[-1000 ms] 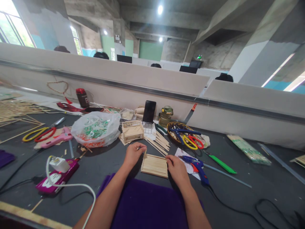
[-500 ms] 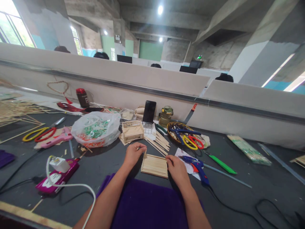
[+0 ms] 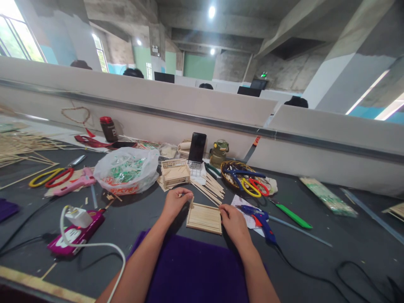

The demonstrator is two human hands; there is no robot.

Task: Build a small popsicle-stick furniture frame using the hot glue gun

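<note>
A small rectangular panel of pale wooden sticks [image 3: 204, 219] with a raised stick rim lies on the dark table between my hands. My left hand [image 3: 175, 205] is closed in a pinch at its far left corner, on a short wooden stick [image 3: 191, 201] that stands up there; the fingertips partly hide it. On the right side, my right hand [image 3: 234, 222] is closed with thumb and fingers at the panel's edge. Loose sticks [image 3: 211, 188] lie just beyond the panel. A blue glue gun [image 3: 260, 219] rests right of my right hand.
A stick-built model [image 3: 174, 173], a phone [image 3: 197, 147] and a basket [image 3: 232, 179] with scissors stand behind. Left are a plastic bag [image 3: 126, 170], a pink glue gun [image 3: 75, 184] and a power strip [image 3: 75, 235] with cables. A green cutter [image 3: 293, 216] lies right.
Almost nothing differs. The whole view has shifted very slightly, while both hands keep their places at the panel.
</note>
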